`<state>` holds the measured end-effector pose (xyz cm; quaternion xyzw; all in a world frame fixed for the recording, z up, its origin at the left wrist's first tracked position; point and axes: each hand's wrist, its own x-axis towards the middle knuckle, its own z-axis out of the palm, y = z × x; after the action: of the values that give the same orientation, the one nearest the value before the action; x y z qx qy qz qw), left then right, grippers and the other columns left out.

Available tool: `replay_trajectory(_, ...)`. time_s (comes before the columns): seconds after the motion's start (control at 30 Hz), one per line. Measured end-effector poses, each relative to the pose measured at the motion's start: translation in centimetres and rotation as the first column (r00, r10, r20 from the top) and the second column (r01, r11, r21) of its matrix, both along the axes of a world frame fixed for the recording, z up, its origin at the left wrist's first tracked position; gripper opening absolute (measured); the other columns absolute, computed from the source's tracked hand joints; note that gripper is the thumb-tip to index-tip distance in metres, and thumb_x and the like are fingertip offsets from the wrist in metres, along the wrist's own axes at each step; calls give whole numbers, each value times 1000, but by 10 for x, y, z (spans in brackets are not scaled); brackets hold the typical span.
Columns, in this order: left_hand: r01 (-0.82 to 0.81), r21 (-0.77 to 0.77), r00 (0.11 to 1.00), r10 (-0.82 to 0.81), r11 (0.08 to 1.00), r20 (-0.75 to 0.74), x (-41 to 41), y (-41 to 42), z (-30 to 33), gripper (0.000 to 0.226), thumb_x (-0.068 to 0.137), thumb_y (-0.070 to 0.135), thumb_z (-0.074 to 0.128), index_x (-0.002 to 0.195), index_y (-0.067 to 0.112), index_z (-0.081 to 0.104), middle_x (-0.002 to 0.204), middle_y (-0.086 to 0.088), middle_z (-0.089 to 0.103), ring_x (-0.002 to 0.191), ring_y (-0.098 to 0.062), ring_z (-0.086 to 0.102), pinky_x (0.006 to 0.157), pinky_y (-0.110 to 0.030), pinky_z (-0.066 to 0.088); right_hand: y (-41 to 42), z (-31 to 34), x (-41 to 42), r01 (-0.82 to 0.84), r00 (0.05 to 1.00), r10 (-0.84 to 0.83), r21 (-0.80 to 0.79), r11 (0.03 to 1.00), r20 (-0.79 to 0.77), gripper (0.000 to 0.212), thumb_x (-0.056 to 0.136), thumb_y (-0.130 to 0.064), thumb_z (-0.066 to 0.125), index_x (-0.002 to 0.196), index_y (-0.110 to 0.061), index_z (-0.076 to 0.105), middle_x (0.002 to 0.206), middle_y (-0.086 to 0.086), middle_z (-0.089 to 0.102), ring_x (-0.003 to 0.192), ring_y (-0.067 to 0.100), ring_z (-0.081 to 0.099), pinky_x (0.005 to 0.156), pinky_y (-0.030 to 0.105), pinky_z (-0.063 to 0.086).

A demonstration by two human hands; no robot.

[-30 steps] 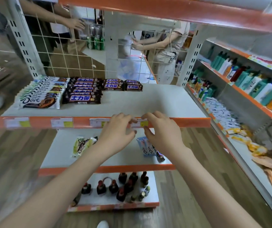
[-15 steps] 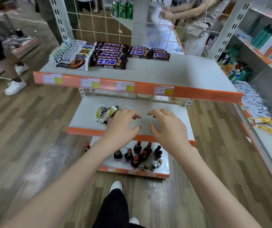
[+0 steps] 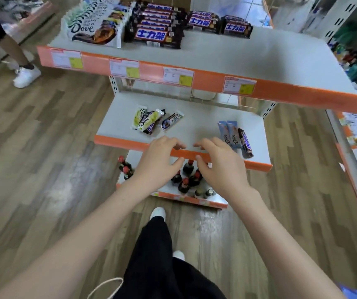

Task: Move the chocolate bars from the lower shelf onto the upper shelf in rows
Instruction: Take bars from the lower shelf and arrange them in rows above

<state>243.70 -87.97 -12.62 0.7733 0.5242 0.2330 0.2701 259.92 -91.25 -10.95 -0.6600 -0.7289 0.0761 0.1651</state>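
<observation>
Looking down on a three-tier white metal rack with orange front edges, on a wood-plank floor (image 3: 43, 147).

Far left: a bystander's leg with a white sneaker (image 3: 26, 76).

Upper shelf (image 3: 248, 59), left to right: row of white Dove chocolate bars (image 3: 93, 26), row of dark brown Snickers bars with blue-and-white lettering (image 3: 154, 29), then two short stacks of the same Snickers bars (image 3: 218, 23). Right part of that shelf carries no bars. Four white-and-yellow price tags (image 3: 124, 69) along its orange edge.

Lower shelf (image 3: 197, 124), left group: loose pile of pale green and white Dove bars (image 3: 146, 120) with a dark-wrapped bar under them, plus one blue-white Dove bar (image 3: 172, 121) just beside. Right group: two light blue Dove bars (image 3: 229, 132) side by side, one brown Snickers bar (image 3: 245, 143) touching their right side.

Left hand (image 3: 159, 162) and right hand (image 3: 220, 167) hover over the lower shelf's front edge, near each other, fingers loosely curled, holding nothing, not touching any bar.

Bottom shelf: small dark bottles with red caps (image 3: 186, 175), partly hidden by the hands.

Below: wearer's black trousers (image 3: 156, 255).
</observation>
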Motion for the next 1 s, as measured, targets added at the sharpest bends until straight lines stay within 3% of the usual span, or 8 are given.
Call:
replay_trajectory(0.1,-5,-14,1000,5,1000,-7,2,4,-14,26,81,19,63,107,20,61,105,0,61,102,-18,52,89,-34,41,4,-11,-2,-16,1000,16,-39,999,0,28,89,-26,54,117,-26,57,103,-4,57,95,20,55,66,33,45)
replay_trajectory(0.67,-67,-153,998,65,986,-20,11,67,-83,29,83,18,61,112,19,58,109,0,58,105,-20,50,86,-42,44,72,-83,-5,-77,996,84,-157,985,37,35,86,-21,54,121,-24,55,113,-3,57,101,21,54,68,31,42)
replay_trajectory(1.0,-92,-147,993,79,985,-90,0,131,-168,31,85,21,58,115,16,55,111,-2,56,108,-23,48,90,-42,40,144,-170,-17,-130,985,148,-168,977,95,48,80,-16,56,127,-26,51,118,-2,55,106,23,52,74,33,45)
